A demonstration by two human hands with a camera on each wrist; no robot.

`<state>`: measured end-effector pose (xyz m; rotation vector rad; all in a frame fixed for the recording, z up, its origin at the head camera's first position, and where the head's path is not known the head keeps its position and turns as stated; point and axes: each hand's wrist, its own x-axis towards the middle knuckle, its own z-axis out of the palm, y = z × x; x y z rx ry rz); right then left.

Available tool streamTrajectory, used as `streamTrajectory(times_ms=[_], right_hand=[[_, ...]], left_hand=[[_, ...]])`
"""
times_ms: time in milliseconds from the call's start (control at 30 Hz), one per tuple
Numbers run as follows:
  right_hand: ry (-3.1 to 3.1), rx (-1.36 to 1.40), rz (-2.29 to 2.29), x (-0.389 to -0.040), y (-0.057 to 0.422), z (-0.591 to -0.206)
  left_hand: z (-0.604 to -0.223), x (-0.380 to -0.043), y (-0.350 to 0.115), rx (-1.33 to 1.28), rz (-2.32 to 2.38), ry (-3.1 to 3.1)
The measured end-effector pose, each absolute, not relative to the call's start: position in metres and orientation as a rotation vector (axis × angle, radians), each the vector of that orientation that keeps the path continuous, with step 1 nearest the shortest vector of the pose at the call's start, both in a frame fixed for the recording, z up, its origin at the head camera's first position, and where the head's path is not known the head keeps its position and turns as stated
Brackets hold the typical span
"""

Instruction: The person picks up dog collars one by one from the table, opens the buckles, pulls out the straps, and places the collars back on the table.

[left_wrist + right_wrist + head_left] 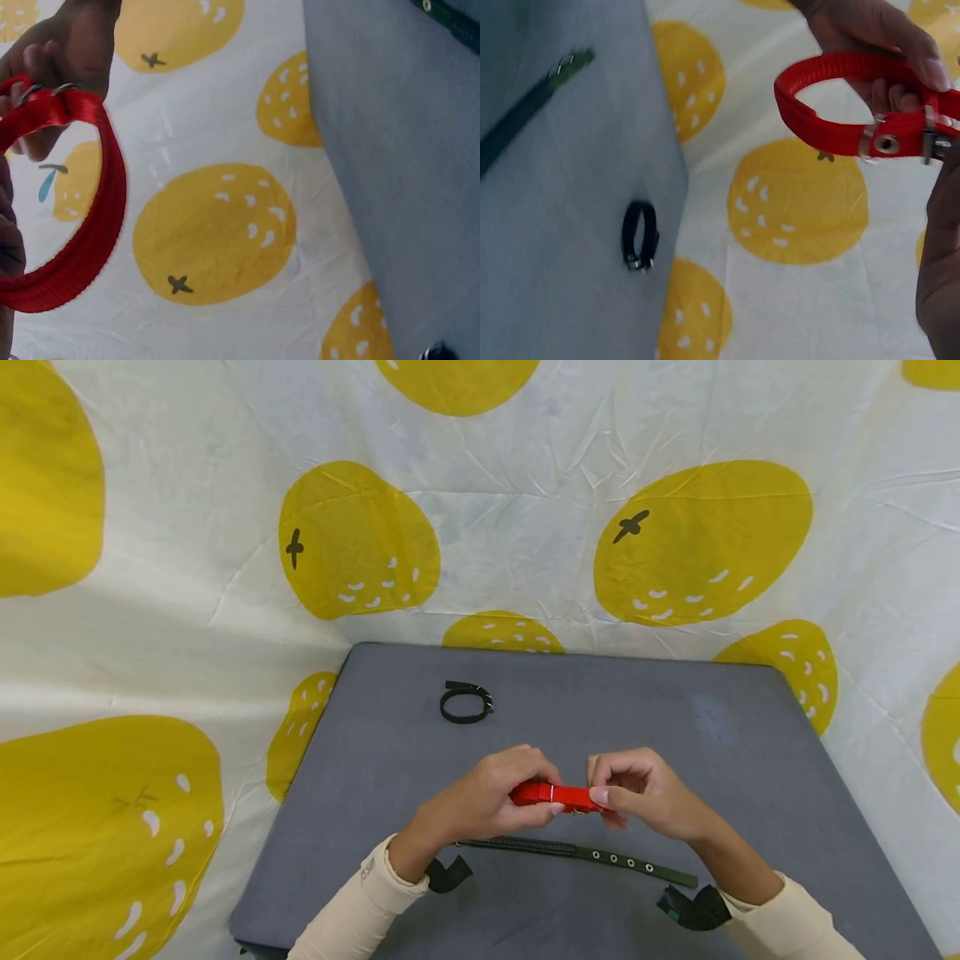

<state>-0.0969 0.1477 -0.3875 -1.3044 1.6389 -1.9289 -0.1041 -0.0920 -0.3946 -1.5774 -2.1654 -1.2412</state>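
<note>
Both hands hold a red dog collar [576, 798] up over the grey table, close above a green collar. Thumb and fingers of my left hand [487, 789] grip its left part. On the right, my right hand [648, 793] pinches the other end between thumb and fingers. The collar is closed into a loop, its ribbed red band [112, 176] curving wide in the left wrist view. A metal buckle [934, 142] and a metal-rimmed eyelet [886, 144] show in the right wrist view, beside the right hand, which partly hides that end.
A dark green collar [637, 863] with several eyelets lies stretched out below the hands. Farther back, a black collar [463, 719] lies curled in a ring on the grey table [600, 710]. A white cloth [517, 552] with yellow fruit prints hangs behind the table and along its sides.
</note>
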Motion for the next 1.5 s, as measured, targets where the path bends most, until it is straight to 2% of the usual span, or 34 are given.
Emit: streamTrajectory(times_ms=[367, 900, 1500], right_hand=[[2.045, -1.205, -1.620, -0.0983, 0.1487, -0.3852], [1.857, -1.180, -1.720, -0.0956, 0.1508, -0.3835], [2.173, -1.207, -1.569, -0.0905, 0.1452, -0.3828]], left_hand=[[-0.3926, -0.1011, -0.0922, -1.533, -1.003, -2.301], [-0.3942, -0.1021, -0.0940, -1.561, -1.209, -2.272], [-0.3952, -0.0999, -0.0940, -1.527, -1.127, -2.271]])
